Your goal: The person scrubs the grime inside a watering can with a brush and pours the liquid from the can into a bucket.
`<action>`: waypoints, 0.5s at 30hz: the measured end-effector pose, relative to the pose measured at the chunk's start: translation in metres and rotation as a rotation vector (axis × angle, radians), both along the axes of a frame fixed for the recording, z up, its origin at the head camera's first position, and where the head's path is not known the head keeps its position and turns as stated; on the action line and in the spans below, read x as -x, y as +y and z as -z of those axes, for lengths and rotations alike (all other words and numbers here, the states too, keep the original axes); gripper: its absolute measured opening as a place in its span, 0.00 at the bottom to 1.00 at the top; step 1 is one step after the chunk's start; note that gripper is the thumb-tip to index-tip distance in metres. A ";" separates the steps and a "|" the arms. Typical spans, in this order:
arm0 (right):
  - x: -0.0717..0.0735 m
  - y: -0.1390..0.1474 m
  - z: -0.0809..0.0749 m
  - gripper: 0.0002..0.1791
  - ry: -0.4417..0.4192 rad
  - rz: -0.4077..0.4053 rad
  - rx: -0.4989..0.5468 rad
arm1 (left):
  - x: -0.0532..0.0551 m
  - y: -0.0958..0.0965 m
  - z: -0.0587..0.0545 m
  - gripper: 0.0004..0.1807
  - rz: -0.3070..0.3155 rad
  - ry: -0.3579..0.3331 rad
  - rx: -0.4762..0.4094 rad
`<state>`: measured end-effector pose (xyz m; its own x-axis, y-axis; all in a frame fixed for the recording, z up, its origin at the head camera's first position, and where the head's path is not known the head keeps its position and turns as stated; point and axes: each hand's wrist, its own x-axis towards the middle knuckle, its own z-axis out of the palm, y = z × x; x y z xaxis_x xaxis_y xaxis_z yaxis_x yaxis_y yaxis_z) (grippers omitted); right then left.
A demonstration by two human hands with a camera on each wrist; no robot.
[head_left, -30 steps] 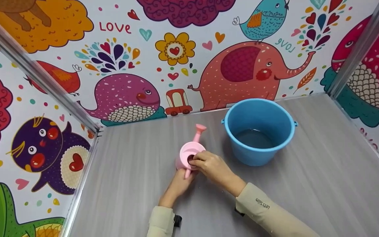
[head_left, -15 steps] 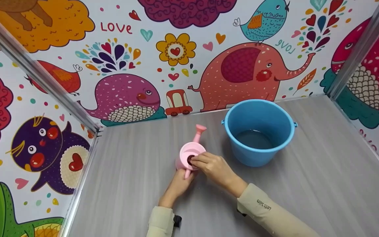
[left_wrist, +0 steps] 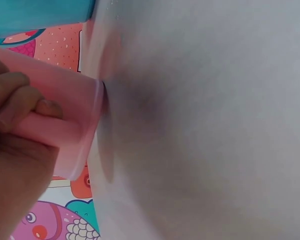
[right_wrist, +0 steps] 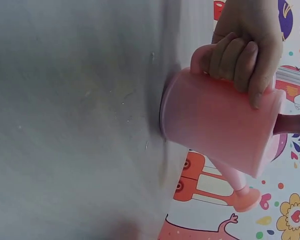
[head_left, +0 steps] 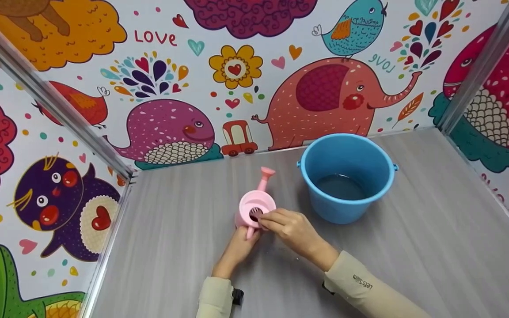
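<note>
1. Pink can (right_wrist: 217,120): base at table (head_left: 179,229), L of blue bucket (head_left: 340,213), well apart; spout (head_left: 263,179) twd back wall (head_left: 276,42). Can't tell if base sits flat or sl. tipped.
2. Change: R hand (head_left: 293,229) has eased back a bit, to the R, vs. ~1 sec ago. More of can's dark hole (head_left: 253,213) now shows, w/ pale streaks in it. Can + bucket abt same.
3. My read: work is at the hole, fingers part-way out; L hand (head_left: 238,245) just steadies.
4. L grip: fingers curled round handle (left_wrist: 47,127), holding can.
5. R grip: fingertips at hole's edge; dark strip (right_wrist: 291,124) there in R wrist view. Can't tell if held thing or shaded finger.
6. Writing: R sleeve (head_left: 369,293), approx. "Let's Slim", upside down. Wall: "LOVE" x2, 1 turned over. No brand seen on can/bucket.
</note>
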<state>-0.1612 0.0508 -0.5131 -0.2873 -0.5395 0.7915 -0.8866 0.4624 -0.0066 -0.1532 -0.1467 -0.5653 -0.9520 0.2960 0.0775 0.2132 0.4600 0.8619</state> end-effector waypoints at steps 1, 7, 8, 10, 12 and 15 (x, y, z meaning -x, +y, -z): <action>0.000 0.001 0.001 0.16 0.007 0.001 0.002 | 0.000 0.000 0.000 0.11 0.000 -0.001 0.004; -0.001 0.001 0.002 0.15 -0.002 0.013 0.012 | -0.001 0.000 -0.001 0.12 0.001 0.005 0.025; 0.000 0.000 0.001 0.15 -0.006 0.014 0.016 | -0.002 0.000 -0.001 0.12 0.001 0.005 0.023; 0.001 -0.001 0.001 0.16 -0.013 0.013 0.026 | -0.002 0.000 -0.001 0.12 -0.003 0.005 0.026; 0.004 -0.002 0.002 0.16 -0.026 0.010 0.035 | -0.001 0.001 -0.001 0.11 -0.004 0.012 0.025; 0.008 -0.003 0.007 0.18 -0.045 0.008 0.038 | -0.001 0.004 -0.002 0.11 0.000 0.028 0.032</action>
